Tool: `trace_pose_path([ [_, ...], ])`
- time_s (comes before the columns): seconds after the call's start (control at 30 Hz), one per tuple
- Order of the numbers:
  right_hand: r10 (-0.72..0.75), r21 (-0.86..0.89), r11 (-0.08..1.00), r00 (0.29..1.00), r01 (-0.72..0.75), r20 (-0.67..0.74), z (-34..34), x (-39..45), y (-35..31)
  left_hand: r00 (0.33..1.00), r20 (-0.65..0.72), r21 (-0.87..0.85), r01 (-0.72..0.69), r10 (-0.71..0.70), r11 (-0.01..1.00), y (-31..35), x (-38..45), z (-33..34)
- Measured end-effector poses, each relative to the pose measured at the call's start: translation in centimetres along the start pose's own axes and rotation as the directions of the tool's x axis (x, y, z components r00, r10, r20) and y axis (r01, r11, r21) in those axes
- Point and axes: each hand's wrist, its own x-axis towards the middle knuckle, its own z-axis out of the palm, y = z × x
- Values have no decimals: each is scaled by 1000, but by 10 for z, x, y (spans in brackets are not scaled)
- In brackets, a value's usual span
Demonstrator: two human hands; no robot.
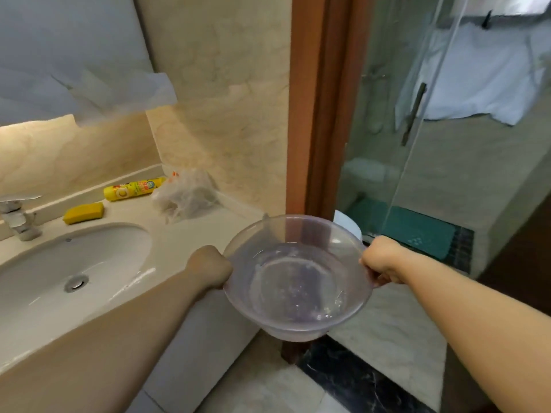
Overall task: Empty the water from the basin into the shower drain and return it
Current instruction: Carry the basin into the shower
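Observation:
A clear plastic basin [298,278] hangs in the air just off the right end of the counter, held level by both hands. My left hand [210,266] grips its left rim and my right hand [381,262] grips its right rim. A shallow layer of water and droplets shows in its bottom. Behind it, through glass panels, lies the shower floor with a teal mat [417,234] and a dark tiled strip [460,248].
The counter [179,234] on the left has a white sink [74,272], a tap [18,219], a yellow sponge [84,213], a yellow bottle [134,189] and a crumpled plastic bag [186,195]. A brown door frame [319,114] and a glass shower door with handle [413,114] stand ahead.

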Motion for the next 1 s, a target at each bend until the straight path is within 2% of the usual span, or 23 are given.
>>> trace_pose_path([
  [0.1, 82, 26, 996, 995, -81, -64, -24, -10, 30, 992, 82, 51, -97, 92, 994, 28, 0, 22],
  [0.2, 144, 82, 988, 981, -134, -127, -45, -12, 60, 976, 106, 60, -199, 192, 978, 58, 2, 45],
  [0.3, 200, 137, 975, 963, -176, -181, -67, -7, 88, 964, 138, 40, -236, 228, 971, 91, 12, 73],
  [0.53, 266, 162, 960, 925, -229, -271, -134, 35, 138, 936, 254, 75, -272, 246, 959, 179, 47, 145],
  [0.77, 281, 164, 956, 920, -244, -274, -214, 111, 170, 928, 246, 35, -296, 279, 955, 275, 93, 212],
  [1.0, 319, 228, 938, 904, -260, -283, -282, 206, 174, 922, 266, -15, -289, 283, 957, 369, 169, 267],
])
